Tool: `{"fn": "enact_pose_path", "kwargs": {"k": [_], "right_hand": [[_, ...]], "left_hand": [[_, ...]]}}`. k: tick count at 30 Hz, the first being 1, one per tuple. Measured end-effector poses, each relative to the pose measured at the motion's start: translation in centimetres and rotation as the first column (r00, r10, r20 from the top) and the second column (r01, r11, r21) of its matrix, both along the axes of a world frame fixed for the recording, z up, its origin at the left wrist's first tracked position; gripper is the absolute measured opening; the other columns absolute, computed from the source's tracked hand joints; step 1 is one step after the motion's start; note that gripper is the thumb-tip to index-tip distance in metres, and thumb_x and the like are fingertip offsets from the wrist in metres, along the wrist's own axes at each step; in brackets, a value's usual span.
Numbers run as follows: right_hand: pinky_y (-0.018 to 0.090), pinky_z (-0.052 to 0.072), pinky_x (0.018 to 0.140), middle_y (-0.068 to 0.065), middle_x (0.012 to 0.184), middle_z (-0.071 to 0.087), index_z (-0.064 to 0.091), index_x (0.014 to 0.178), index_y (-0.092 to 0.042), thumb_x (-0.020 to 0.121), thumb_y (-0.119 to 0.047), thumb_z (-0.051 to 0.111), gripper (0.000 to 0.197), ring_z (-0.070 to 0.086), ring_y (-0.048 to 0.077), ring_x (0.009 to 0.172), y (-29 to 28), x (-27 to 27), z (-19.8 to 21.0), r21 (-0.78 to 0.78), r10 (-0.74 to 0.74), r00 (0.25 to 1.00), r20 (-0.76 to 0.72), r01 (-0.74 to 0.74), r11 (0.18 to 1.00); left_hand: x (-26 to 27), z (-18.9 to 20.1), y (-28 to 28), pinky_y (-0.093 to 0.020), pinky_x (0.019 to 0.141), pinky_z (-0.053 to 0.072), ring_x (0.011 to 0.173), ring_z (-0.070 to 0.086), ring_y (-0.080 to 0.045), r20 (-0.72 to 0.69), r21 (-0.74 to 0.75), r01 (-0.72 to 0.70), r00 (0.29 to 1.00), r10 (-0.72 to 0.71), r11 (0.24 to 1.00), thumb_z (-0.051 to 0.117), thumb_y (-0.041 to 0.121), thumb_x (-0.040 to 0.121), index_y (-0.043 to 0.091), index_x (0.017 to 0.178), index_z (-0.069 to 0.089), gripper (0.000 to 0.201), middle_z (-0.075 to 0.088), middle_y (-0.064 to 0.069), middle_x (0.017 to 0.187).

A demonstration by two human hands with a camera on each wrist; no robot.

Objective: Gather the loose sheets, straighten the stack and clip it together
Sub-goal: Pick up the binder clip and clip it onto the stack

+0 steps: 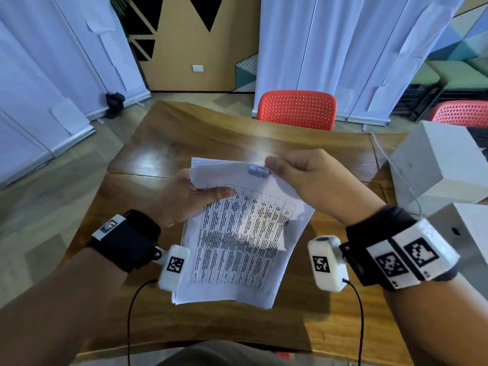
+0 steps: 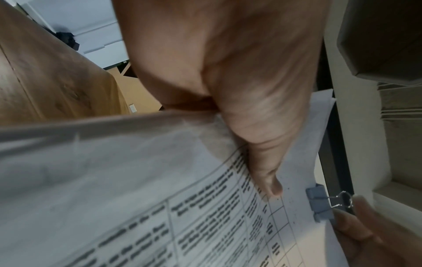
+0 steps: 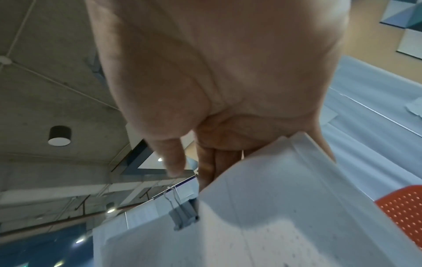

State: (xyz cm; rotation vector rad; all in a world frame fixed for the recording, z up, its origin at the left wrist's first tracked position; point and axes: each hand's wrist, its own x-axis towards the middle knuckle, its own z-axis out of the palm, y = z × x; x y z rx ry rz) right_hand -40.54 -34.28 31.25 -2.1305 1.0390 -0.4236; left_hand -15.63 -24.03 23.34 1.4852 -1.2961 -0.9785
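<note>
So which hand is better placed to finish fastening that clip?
Probably the right hand: its fingertips sit at the binder clip on the stack's top edge, while the left hand grips the sheets.

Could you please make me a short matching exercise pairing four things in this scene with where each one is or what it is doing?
Things:
1. binder clip
2. left hand
3. red chair
4. white boxes

Places or states:
A. behind the far edge of the table
B. on the top edge of the paper stack
C. on the table's right side
D. gripping the stack's upper left corner

Pairs: 1-B, 2-D, 3-A, 4-C
</note>
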Motion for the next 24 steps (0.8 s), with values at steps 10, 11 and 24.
{"fn": "enact_pose_path", "kwargs": {"k": [10, 11, 24], "right_hand": [[0.031, 0.060, 0.075, -0.014, 0.076, 0.076, 0.080, 0.083, -0.033, 0.080, -0.055, 0.082, 0.023, 0.071, 0.002, 0.076, 0.1, 0.3, -0.9, -0.069, 0.054, 0.990, -0.130, -0.063, 0.996], [0.032, 0.060, 0.073, -0.013, 0.075, 0.074, 0.078, 0.082, -0.034, 0.080, -0.056, 0.081, 0.022, 0.070, 0.005, 0.077, 0.3, 0.4, -1.1, -0.132, 0.042, 0.985, -0.169, -0.065, 0.989], [0.033, 0.063, 0.085, 0.000, 0.088, 0.083, 0.085, 0.094, -0.017, 0.086, -0.022, 0.084, 0.009, 0.079, 0.023, 0.090, -1.5, -5.4, -4.3, 0.220, -0.269, 0.887, 0.375, 0.197, 0.955]], "left_hand": [[-0.3, 0.3, 0.0, -0.064, 0.101, 0.058, 0.110, 0.076, -0.042, 0.022, 0.051, -0.021, 1.000, 0.020, 0.998, 0.089, 0.022, 0.084, 0.018, 0.113, 0.083, 0.030, 0.082, -0.017, 0.111], [-0.3, 0.4, 0.0, -0.065, 0.100, 0.058, 0.109, 0.076, -0.042, 0.025, 0.051, -0.012, 1.000, 0.010, 0.999, 0.089, 0.028, 0.082, 0.019, 0.113, 0.083, 0.033, 0.082, -0.018, 0.109], [0.7, -0.1, -0.8, -0.045, 0.104, 0.061, 0.114, 0.078, -0.022, 0.027, 0.023, 0.003, 1.000, -0.003, 1.000, 0.087, 0.026, 0.084, 0.027, 0.117, 0.082, 0.033, 0.084, 0.001, 0.116]]}}
